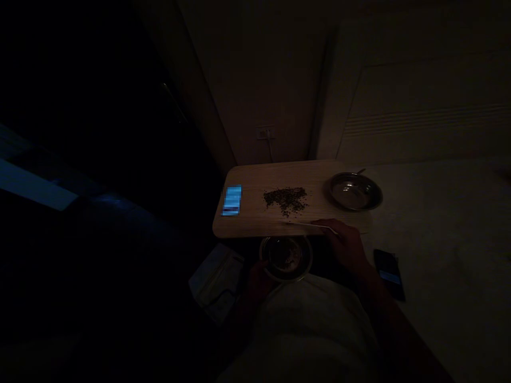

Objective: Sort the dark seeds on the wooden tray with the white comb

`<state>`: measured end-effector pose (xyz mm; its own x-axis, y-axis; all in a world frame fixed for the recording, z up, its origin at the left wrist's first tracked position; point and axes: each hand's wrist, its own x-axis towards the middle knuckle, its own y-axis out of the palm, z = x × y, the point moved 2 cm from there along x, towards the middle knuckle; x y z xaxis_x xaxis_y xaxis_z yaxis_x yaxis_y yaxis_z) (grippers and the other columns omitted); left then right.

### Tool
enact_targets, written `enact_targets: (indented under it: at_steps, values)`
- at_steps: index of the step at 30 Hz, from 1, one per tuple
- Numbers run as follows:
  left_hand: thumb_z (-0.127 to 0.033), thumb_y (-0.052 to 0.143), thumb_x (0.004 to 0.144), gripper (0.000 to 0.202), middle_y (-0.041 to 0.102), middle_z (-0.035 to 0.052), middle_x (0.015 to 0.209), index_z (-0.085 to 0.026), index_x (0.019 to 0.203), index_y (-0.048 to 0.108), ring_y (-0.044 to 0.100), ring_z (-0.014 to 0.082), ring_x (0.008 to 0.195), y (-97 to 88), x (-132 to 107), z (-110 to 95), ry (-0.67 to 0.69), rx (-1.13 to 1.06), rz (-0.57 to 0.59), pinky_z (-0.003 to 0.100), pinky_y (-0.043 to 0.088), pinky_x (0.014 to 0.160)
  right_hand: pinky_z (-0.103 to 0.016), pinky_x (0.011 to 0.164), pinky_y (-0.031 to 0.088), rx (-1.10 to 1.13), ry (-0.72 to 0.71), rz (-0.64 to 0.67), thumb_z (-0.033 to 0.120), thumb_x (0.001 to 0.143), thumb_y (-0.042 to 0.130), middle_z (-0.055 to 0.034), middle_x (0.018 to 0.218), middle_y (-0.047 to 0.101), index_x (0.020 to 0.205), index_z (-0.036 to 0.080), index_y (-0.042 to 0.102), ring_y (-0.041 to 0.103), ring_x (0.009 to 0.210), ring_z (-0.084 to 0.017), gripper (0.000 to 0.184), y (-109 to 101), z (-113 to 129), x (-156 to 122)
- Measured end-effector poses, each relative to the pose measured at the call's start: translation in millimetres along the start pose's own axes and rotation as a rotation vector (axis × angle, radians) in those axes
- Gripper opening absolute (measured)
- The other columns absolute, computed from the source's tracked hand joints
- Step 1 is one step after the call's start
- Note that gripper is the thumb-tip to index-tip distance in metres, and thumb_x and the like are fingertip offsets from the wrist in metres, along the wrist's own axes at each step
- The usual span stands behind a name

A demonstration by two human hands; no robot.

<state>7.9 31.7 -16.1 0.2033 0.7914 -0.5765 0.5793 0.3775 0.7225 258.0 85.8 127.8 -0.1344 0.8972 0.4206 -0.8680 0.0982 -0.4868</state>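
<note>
My right hand (348,243) is closed on a thin pale implement (311,225), seen nearly edge-on, so its exact kind cannot be told. It lies along the near edge of a wooden board (249,226). Just beyond it, small dark seed-like bits (286,198) are spread in a loose patch. Below that edge, my left hand (258,279) grips the left rim of a round metal bowl (306,268), with dark bits inside. The light is very dim, and most of the left fingers are hard to make out.
A shiny metal bowl (355,191) with a handle poking up behind it stands at the board's right end. A lit phone (232,200) lies at the left end. Another phone (389,274) rests on the pale surface at right. A pale bag (217,282) sits lower left.
</note>
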Motion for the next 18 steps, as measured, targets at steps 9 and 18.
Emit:
enact_targets:
  at_steps: [9,18]
  values:
    - [-0.016,0.06,0.073,0.037,0.075,0.0108,0.096,-0.014,0.109,0.066,0.067,0.0305,0.102,-1.4,1.1,-0.6,0.012,-0.015,-0.032,0.046,0.047,0.097,-0.037,0.092,0.05,0.047,0.059,-0.092,0.032,0.094,0.051,-0.0039,0.109,0.073,0.107,0.027,0.071,0.067,0.102,-0.022,0.024,-0.6,-4.2,-2.0]
    - [-0.015,0.059,0.073,0.034,0.075,0.0093,0.095,-0.017,0.106,0.067,0.067,0.0295,0.104,-1.1,-4.1,-1.2,0.036,0.005,-0.008,0.046,0.046,0.099,-0.038,0.093,0.05,0.056,0.065,-0.08,0.033,0.094,0.051,-0.0038,0.11,0.073,0.108,0.028,0.071,0.067,0.103,-0.022,0.025,0.2,-6.0,-4.7]
